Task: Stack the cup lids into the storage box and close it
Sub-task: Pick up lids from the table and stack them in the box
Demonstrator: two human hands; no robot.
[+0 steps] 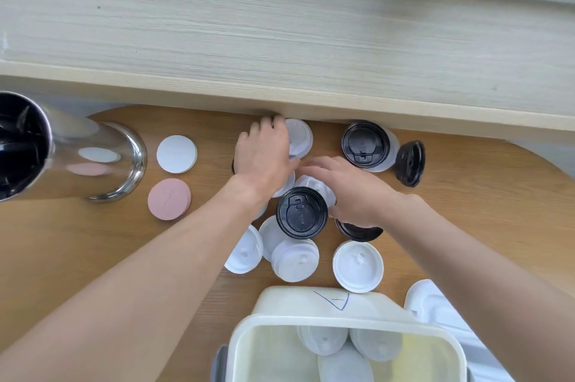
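**Currently: both hands gathering lids at the far edge of the scatter**

We have our left hand (264, 154) curled over a white cup lid (298, 137) near the shelf edge. Our right hand (348, 192) lies with fingers extended across the central lids; whether it grips one, we cannot tell. A black lid (301, 213) sits between the wrists. The storage box (345, 324) stands open nearest us, holding several white lids, so each lid must travel toward the body. The right hand is nearer the box.
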